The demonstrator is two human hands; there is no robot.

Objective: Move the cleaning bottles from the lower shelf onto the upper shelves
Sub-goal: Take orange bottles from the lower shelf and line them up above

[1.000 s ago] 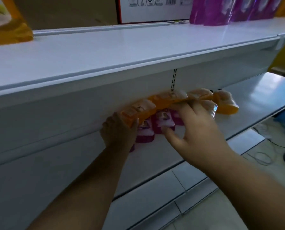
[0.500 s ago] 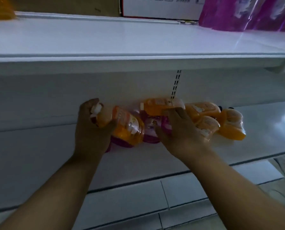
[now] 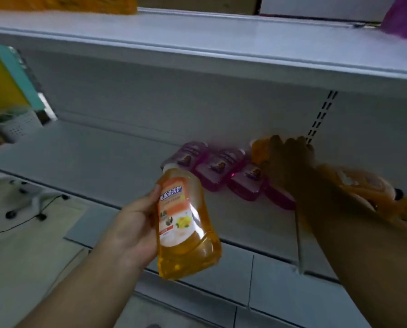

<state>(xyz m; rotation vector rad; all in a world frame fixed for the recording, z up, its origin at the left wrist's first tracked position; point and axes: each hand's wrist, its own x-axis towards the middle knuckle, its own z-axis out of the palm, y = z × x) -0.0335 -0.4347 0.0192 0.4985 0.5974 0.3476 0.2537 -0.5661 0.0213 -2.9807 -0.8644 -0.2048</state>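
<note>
The left hand (image 3: 136,229) has its grip wrapped round an orange cleaning bottle (image 3: 184,223), held clear of the lower shelf (image 3: 103,162) at about 6 o'clock. At 3 o'clock the right hand (image 3: 290,162) reaches over a lying orange bottle (image 3: 260,150) — its grip too blurred to tell. Purple bottles (image 3: 221,169) lie between them.

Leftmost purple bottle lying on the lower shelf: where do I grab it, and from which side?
Grip the purple bottle across its flat body, coming from the front and above. It lies on its back, label up, neck pointing toward the back wall, and its left side is free; its right side sits close against the next bottle. The left hand already holds an orange bottle.
</note>
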